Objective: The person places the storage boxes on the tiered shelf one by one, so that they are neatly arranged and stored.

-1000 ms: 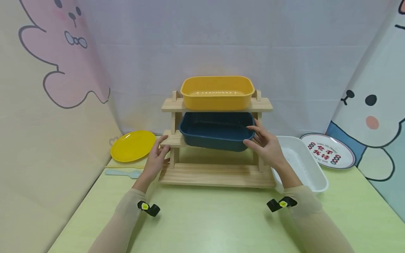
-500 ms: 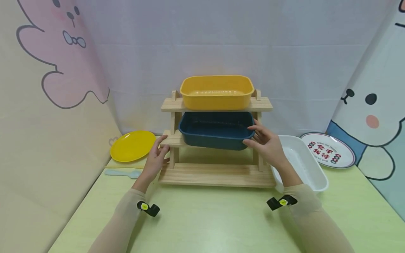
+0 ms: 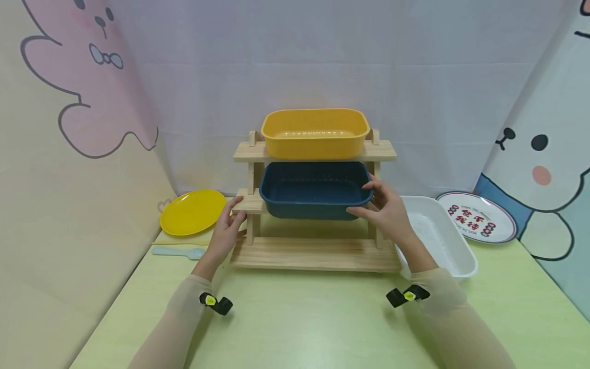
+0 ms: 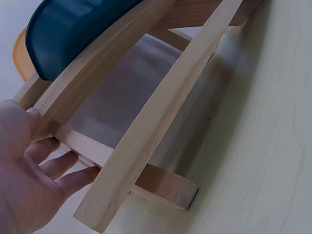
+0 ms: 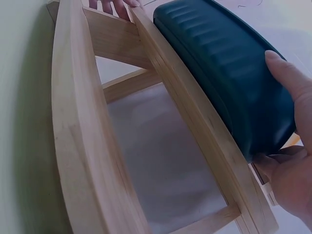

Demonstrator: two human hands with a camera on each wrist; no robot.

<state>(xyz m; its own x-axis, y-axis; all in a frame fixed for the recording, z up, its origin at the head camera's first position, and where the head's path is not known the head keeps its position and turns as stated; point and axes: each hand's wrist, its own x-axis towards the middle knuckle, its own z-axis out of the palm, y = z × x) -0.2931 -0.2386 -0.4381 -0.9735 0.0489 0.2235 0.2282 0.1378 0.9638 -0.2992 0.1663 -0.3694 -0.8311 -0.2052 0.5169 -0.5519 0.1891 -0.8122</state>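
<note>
Change: since a second ago the blue tub [image 3: 315, 190] has slid a little leftward and squarer onto the middle shelf, and the right hand [image 3: 386, 210] has shifted with it; the left hand [image 3: 227, 230] has stayed put.
Right hand: clamped on the tub's right end, thumb over the rim and fingers curled under the corner, as the right wrist view shows [image 5: 287, 161].
Left hand: fingers relaxed and fairly straight, resting against the left end of the wooden rack [image 3: 313, 253] at its middle shelf and upright; it steadies the rack and grips nothing tightly that I can see.
Blue tub: sits on the middle tier, directly below the yellow tub [image 3: 315, 133] on the top tier.
Progress: two tiers look filled; the bottom shelf holds nothing, and the white tub [image 3: 449, 241] waits on the worktop [image 3: 299, 323] just right of the rack. The blue one seems nearly settled, though the hand has not let go.
Materials and shapes: all three tubs are smooth plastic, rectangular with rounded corners, ribbed inside; the rack is pale bare wood in three stepped tiers.
Around: a round yellow plate [image 3: 193, 211] and a pale spoon [image 3: 180, 251] lie left, a printed plate [image 3: 477, 217] far right.
</note>
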